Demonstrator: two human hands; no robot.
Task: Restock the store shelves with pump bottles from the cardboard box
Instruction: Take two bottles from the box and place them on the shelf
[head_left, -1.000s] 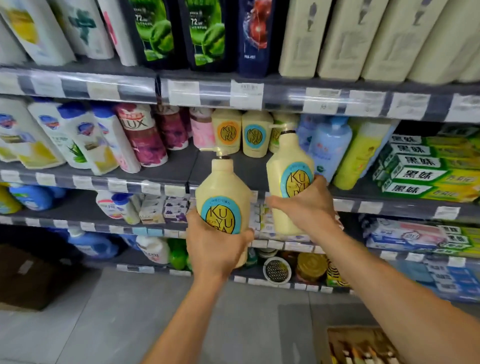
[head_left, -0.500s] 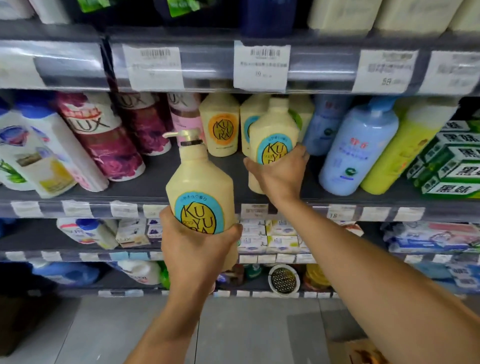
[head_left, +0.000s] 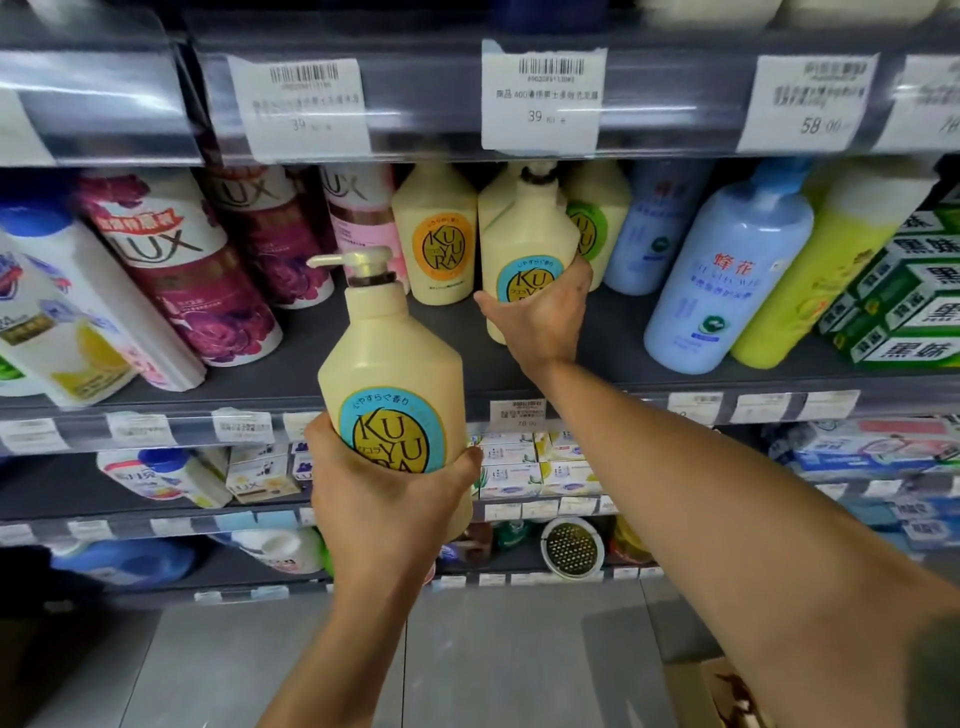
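Head view. A cream pump bottle (head_left: 389, 374) with a blue-ringed yellow label is held upright in front of the shelf (head_left: 311, 384), clear of it and level with its front edge. It is gripped low on the body by the left hand (head_left: 384, 499), with the fingers curled round the left side and the thumb pressed against the right. The pump head is turned to the left.

A second pump bottle (head_left: 524, 239) of the same kind is held over the shelf by the right hand (head_left: 540, 322), which is clamped round its lower half, partly covering the label. The base is seen low at the shelf deck; whether it bears on the deck cannot be told. It is placed just in front of a cream bottle with a green label (head_left: 597, 218) and just right of one with an orange label (head_left: 436, 234).

Pink LUX bottles (head_left: 171, 260) are noted to the left on the same shelf, and a pale blue bottle (head_left: 727, 270) and a yellow-green bottle (head_left: 810, 280) to the right. Price tags (head_left: 543, 96) are fixed along the shelf edge above. A corner of the cardboard box (head_left: 727, 691) is seen on the floor (head_left: 467, 649) at lower right, beneath the right forearm.
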